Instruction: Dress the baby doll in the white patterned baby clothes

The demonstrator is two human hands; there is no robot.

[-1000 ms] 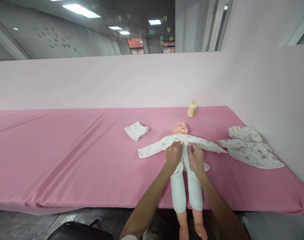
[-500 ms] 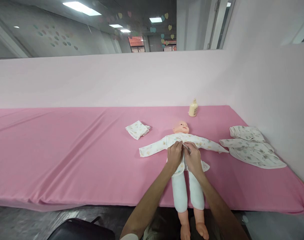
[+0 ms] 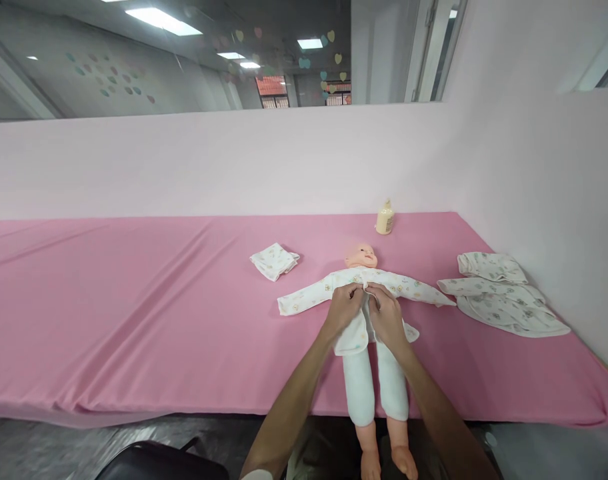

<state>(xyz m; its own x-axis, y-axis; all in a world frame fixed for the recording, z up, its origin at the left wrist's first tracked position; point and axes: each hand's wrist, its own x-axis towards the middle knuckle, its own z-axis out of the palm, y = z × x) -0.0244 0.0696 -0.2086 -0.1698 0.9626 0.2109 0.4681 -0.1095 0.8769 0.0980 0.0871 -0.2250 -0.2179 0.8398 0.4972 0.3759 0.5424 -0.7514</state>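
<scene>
A baby doll [image 3: 358, 380] lies on its back, head toward the wall, its bare feet over the table's near edge. It wears a white patterned baby shirt [image 3: 314, 291], whose sleeves spread out to both sides. At the chest, my left hand [image 3: 347, 307] pinches one front edge of the shirt. Close beside it, my right hand [image 3: 384, 313] is closed on the other front edge. Below my hands the shirt front hangs apart over the belly. My fingers hide the exact spot where the edges meet.
The pink sheet [image 3: 159, 320] covers the table. A folded patterned cloth [image 3: 275, 261] lies left of the doll's head. Behind the head stands a cream pump bottle [image 3: 385, 219]. More patterned baby clothes [image 3: 504, 297] lie at the right by the wall. A black chair [image 3: 159, 461] is at lower left.
My left hand has shifted slightly left and turned a little, showing more of the shirt's lower left flap. My right hand stays nearly in place.
</scene>
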